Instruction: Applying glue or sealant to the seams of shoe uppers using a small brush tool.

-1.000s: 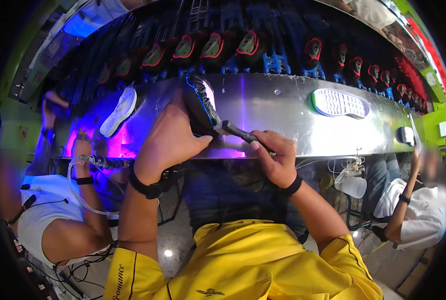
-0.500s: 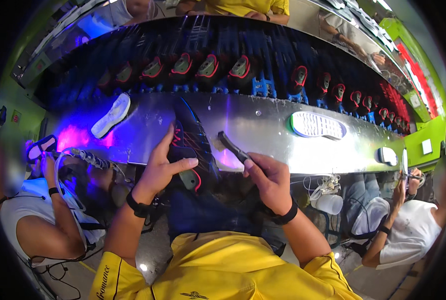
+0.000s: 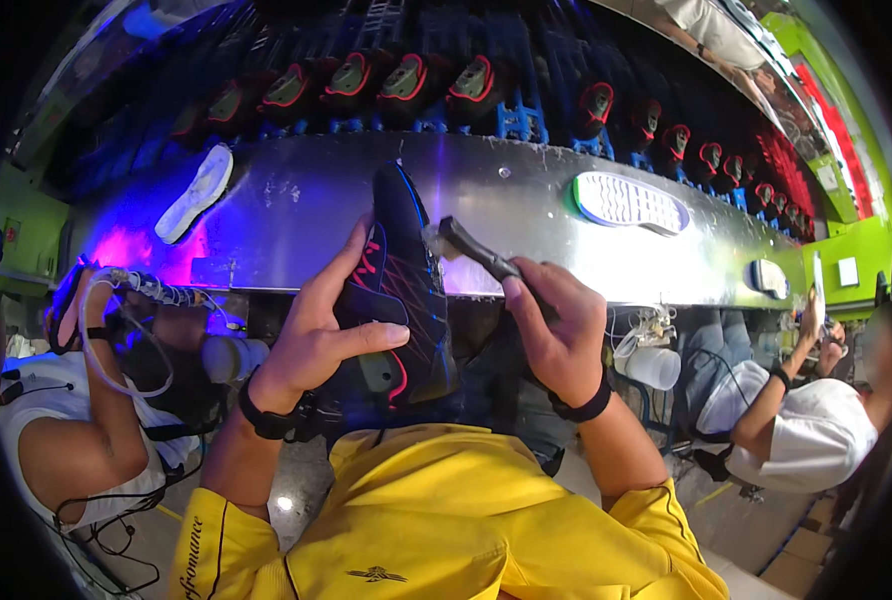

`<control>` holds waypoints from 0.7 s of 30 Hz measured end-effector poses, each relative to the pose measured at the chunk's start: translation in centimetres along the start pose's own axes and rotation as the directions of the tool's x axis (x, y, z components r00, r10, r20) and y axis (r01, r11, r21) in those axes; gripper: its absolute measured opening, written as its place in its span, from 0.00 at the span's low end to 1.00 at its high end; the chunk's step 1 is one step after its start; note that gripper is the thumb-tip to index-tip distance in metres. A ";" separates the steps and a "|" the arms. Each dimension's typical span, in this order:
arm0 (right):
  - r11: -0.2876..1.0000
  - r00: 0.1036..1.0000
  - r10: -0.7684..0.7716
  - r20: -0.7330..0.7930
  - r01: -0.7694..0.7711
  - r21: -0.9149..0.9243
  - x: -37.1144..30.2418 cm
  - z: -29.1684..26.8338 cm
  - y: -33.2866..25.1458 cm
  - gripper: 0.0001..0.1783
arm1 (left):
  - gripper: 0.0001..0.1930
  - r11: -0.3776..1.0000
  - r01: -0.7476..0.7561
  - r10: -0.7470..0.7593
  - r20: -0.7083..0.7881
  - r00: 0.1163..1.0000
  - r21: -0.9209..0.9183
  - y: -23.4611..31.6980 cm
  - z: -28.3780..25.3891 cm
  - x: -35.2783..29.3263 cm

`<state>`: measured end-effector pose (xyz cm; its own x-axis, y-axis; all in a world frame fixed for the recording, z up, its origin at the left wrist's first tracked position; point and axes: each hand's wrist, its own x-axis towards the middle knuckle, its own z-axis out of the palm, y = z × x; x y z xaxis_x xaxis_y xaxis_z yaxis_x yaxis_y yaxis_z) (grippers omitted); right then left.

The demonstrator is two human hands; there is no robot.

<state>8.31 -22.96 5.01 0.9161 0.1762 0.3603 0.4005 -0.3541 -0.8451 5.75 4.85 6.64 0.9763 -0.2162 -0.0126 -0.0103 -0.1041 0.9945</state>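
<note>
My left hand (image 3: pixel 331 325) is wrapped round a black shoe upper (image 3: pixel 421 310) with red lacing marks and blue edging. Its toe points away from me, over the metal bench. In my right hand (image 3: pixel 566 330) is a dark-handled brush (image 3: pixel 478 252), pinched between thumb and fingers. The pale bristles (image 3: pixel 440 243) are at the right edge of the shoe upper, near its toe; whether they touch it I cannot tell. Beyond the left hand a white shoe sole (image 3: pixel 196 195) lies on the bench, and to the right lies another white sole (image 3: pixel 631 202) with green edging.
The shiny metal bench (image 3: pixel 296 240) runs across in front of me. Behind it, several black shoe uppers with red collars (image 3: pixel 403 78) stand on blue racks (image 3: pixel 521 122). A small white piece (image 3: pixel 769 278) lies at the right. Co-workers in white sit on both sides (image 3: pixel 806 435), (image 3: pixel 76 440).
The shoe upper has turned so more of its side shows. My right hand and the brush have moved up and slightly right, the bristles now close beside the upper. The bench appears higher in view.
</note>
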 end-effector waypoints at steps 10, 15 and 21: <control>0.996 0.996 0.017 0.088 -0.024 0.081 -0.5 -1.3 -0.2 0.11 | 0.50 0.957 0.077 -0.096 -0.057 0.994 -0.280 1.0 0.3 0.4; 0.995 0.980 -0.002 0.197 -0.017 0.095 -0.6 -2.6 0.0 0.12 | 0.46 0.939 0.088 -0.138 -0.131 0.982 -0.334 1.2 -0.3 1.0; 0.993 0.953 0.073 0.294 -0.097 0.069 -0.1 -4.5 -1.0 0.12 | 0.43 0.918 0.099 -0.186 -0.195 0.963 -0.385 0.7 -0.6 1.9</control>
<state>7.88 -26.79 7.59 0.8958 0.4125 0.1655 0.3069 -0.3049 -0.9016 7.70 5.00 7.39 0.9842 0.0009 -0.1770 0.1708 0.2566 0.9513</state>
